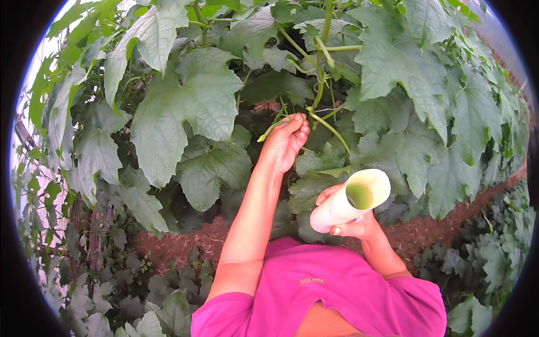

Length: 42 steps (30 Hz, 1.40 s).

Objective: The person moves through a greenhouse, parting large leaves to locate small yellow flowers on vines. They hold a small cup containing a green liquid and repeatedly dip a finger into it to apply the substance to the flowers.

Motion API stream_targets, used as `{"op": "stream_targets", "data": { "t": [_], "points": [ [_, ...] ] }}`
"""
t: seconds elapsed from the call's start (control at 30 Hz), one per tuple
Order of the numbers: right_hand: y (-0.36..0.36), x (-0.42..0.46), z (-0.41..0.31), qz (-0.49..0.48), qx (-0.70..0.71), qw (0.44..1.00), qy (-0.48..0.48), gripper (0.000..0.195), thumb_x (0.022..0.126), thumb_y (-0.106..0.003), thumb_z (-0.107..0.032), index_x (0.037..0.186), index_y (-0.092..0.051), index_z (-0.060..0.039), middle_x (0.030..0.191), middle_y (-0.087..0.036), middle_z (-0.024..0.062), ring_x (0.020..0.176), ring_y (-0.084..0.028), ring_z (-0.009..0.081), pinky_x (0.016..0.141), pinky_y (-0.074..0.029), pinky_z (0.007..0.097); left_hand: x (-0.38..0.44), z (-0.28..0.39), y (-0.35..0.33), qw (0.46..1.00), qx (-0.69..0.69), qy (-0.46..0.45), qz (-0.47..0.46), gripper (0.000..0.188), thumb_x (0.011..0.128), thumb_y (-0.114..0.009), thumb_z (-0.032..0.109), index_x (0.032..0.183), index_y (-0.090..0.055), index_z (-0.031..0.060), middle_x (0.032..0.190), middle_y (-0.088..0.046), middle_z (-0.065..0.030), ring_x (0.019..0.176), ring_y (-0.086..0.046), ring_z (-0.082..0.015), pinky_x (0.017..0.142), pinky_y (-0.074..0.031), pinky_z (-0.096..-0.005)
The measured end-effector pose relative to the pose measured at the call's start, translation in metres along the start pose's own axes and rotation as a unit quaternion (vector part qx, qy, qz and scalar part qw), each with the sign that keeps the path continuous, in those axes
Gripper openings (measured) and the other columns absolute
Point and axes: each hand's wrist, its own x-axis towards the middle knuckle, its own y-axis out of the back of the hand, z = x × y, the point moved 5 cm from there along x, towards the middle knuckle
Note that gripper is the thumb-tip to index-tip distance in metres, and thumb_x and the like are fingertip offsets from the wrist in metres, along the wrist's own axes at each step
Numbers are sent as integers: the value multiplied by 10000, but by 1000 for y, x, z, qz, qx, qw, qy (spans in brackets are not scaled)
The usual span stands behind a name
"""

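Note:
My left hand (288,143) is raised among the leaves, its fingers pinched on a slender green shoot (273,129) with a pale, pointed end. The shoot sticks out to the left over my thumb, and its other end is hidden by my fingers. Just above and right of that hand runs a thick green vine stem (321,84) with side stalks. In my right hand (358,227), in front of my chest, is a tall white cup (330,212). It tilts to the upper right, and a green liquid (358,196) shows through its mouth.
Large lobed leaves (189,97) hang close on the left, and more leaves (400,67) crowd the right. Small curved stalks (324,52) branch off the vine above my hands. Brown soil (189,242) with litter lies below. Wooden posts (94,236) stand at lower left.

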Motion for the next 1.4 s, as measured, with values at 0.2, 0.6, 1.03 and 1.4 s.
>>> {"op": "stream_targets", "data": {
  "t": [0.2, 0.6, 1.03, 1.4],
  "points": [
    [19, 10, 16, 38, 15, 999, 3, 690, 557, -824, -150, 1146, -492, -9, 1050, -582, 124, 1010, -567, 241, 883, -454, 402, -30, 43, 15, 562, 806, -167, 82, 495, 727, -530, -58, 1216, -468, -14, 1109, -560, -182, 1013, -531, -344, 925, -413, -408],
    [4, 25, 25, -60, 50, 996, -32, 652, 572, -820, -126, 1133, -514, 5, 1036, -602, 132, 1044, -560, 245, 945, -418, 412, -121, 193, -84, 558, 534, -579, 260, 600, 846, -495, -12, 1403, -273, 28, 1354, -417, -182, 1258, -406, -263, 1001, -371, -399],
    [-27, 33, 45, -232, 84, 965, -86, 623, 614, -829, -137, 1134, -518, 3, 1051, -597, 130, 1029, -558, 236, 988, -369, 421, -165, 146, -22, 425, 743, -390, 340, 514, 829, -594, 144, 1299, -441, 3, 1343, -433, -196, 1302, -342, -342, 1057, -282, -428],
    [-93, 57, 69, -294, -28, 954, -54, 580, 687, -805, -226, 1140, -529, 7, 1053, -604, 88, 966, -572, 168, 850, -451, 311, -211, 75, -23, 695, 716, -57, -39, 1059, 623, -759, 543, 1415, -257, 51, 1459, -253, -183, 1387, -126, -356, 1106, -180, -463]
  ]
}}
